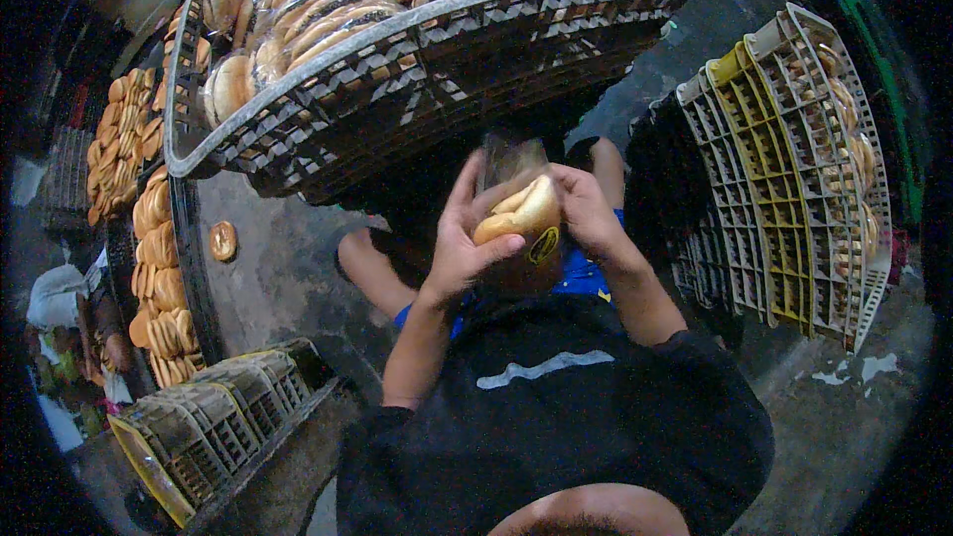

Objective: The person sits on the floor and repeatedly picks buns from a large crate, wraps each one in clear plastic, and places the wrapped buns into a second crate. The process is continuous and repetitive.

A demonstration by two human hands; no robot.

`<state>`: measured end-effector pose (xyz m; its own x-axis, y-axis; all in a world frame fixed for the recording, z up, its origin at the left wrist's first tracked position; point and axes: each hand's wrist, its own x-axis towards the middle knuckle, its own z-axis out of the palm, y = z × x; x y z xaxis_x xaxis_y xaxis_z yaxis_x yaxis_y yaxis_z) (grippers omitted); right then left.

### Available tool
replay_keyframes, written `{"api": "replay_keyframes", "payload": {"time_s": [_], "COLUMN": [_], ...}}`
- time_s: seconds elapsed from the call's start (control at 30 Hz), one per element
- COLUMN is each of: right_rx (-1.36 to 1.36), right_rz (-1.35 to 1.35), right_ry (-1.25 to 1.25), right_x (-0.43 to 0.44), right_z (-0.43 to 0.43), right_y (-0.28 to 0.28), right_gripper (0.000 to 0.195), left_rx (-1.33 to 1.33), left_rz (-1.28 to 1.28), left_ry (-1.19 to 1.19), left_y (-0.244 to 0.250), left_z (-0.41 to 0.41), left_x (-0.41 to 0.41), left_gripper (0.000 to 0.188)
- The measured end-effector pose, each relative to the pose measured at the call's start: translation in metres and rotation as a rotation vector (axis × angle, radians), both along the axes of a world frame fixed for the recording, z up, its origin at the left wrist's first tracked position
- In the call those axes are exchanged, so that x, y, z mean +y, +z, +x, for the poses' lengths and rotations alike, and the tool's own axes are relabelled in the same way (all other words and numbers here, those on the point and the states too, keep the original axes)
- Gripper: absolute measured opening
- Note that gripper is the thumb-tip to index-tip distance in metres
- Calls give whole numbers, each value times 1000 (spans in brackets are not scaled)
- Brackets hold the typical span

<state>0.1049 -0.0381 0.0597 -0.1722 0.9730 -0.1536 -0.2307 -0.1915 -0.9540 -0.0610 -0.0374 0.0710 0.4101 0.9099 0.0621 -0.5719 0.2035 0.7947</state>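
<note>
Before my lap, my left hand (473,249) cups a bread bun (514,219), its thumb across the near side. The bun is split and lies tilted, with its cut edge toward the top right. Around it is a clear plastic bag (514,160), blurred at the upper end, bearing a yellow and black printed mark. My right hand (588,208) pinches the bag at the bun's right side; its fingertips are partly hidden. Just beyond both hands stands a plastic crate (447,7) holding many bagged filled buns (335,15).
Stacked crates (774,186) stand at right, the top one containing buns. Another crate stack (223,424) is at lower left. Unwrapped buns (160,260) are piled along the left, and a single bun (222,240) lies apart on a grey surface. Another person (74,327) is at far left.
</note>
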Motion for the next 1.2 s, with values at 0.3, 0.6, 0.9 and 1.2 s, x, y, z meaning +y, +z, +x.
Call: {"api": "replay_keyframes", "payload": {"time_s": [0.3, 0.6, 0.9, 1.2], "right_rx": [8, -167, -726, -1227], "right_rz": [408, 424, 472, 320], "right_ry": [118, -117, 54, 220], "right_x": [1, -13, -22, -71], "right_z": [2, 3, 38, 54], "right_y": [21, 16, -23, -83], "right_gripper": [21, 14, 12, 16], "left_rx": [323, 567, 820, 752], "left_rz": [364, 247, 271, -655], "left_ry": [165, 309, 190, -399], "left_y": [-12, -12, -43, -152], "left_z": [1, 21, 51, 49], "left_x": [-2, -10, -21, -28], "left_gripper": [20, 15, 27, 33]}}
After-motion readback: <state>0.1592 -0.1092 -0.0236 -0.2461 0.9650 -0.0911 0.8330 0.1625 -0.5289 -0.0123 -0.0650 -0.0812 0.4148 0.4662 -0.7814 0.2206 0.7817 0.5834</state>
